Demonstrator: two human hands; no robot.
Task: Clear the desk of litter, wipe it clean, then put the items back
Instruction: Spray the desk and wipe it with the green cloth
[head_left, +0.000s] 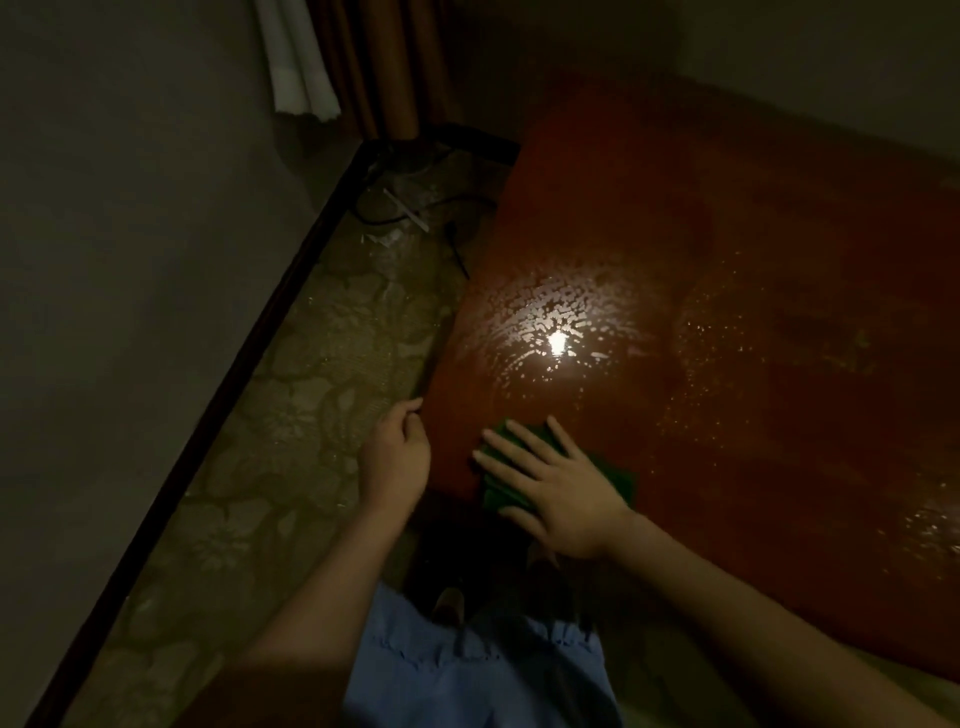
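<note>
Legible text: none | Labels, brands, numbers, signs: none readable | Surfaces checked: desk (727, 260), green cloth (509, 493), patterned floor (311, 364), wall (130, 208) | Lighting: dim

You are in a dim room of what looks like a home: a glossy red-brown desk (727, 291) stands against plain walls (104, 208). Brown curtains (384, 67) hang in the corner above a flower-patterned floor (311, 364) with dark skirting (249, 353).
</note>
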